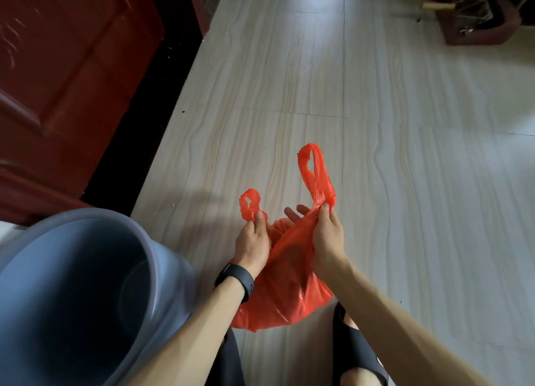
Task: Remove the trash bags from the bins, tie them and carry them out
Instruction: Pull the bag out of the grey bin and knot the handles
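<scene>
The red trash bag (285, 293) sits on the tiled floor (405, 154) at 6 o'clock, out of the grey bin (162, 258) at 8 o'clock. The left hand (252, 245) pinches one handle loop, and the right hand (327, 238) pinches the other.

bin (72, 293) left of bag (286, 299) | bag on floor (405, 154) | door (58, 67) far left

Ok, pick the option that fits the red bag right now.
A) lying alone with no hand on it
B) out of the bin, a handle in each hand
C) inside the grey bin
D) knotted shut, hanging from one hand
B: the red bag is outside the grey bin. The left hand pinches one handle and the right hand pinches the other, and they are not yet knotted.
</scene>
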Action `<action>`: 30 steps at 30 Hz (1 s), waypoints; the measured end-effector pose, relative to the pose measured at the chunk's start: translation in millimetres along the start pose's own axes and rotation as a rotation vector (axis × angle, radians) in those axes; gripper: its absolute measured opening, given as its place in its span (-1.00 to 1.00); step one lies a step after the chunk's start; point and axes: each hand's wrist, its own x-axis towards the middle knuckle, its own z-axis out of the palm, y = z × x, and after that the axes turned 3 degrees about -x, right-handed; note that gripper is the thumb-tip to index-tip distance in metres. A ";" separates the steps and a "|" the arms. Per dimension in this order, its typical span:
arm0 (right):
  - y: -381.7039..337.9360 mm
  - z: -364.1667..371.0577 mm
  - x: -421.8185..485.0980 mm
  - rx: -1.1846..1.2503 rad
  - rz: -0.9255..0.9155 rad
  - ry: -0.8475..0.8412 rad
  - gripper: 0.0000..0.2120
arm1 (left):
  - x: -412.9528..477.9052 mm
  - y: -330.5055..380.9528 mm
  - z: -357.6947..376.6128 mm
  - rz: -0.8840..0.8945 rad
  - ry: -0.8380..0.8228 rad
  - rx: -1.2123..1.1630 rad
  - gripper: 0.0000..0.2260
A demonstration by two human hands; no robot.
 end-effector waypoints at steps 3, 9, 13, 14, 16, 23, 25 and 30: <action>-3.6 1.2 1.0 0.061 0.078 0.071 -0.67 | -2.5 1.4 -1.5 -0.039 0.046 -0.099 -0.58; -3.7 -7.1 2.4 -0.123 0.155 0.165 -0.76 | -10.3 18.3 4.4 -0.215 -0.059 -0.811 -0.64; -2.7 -13.1 6.3 -0.147 0.206 0.114 -0.68 | -24.3 21.4 7.3 0.011 -0.196 -0.543 -0.65; -2.3 -15.7 7.9 -0.153 0.227 0.098 -0.73 | -26.1 20.9 6.9 0.081 -0.253 -0.479 -0.62; -2.7 -20.9 10.9 -0.141 0.275 0.045 -0.78 | -29.4 23.2 3.7 0.204 -0.332 -0.266 -0.63; -15.1 -34.5 4.9 -0.097 0.310 -0.261 -0.84 | -17.7 32.3 -8.0 0.585 -0.371 0.642 -0.79; -18.8 -36.8 0.4 -0.062 0.334 -0.403 -0.87 | -15.1 35.1 -10.0 0.682 -0.307 0.876 -0.78; -25.4 -30.4 -9.0 -0.409 0.205 -0.411 -0.47 | -26.2 39.8 0.2 0.986 -0.191 1.170 -0.65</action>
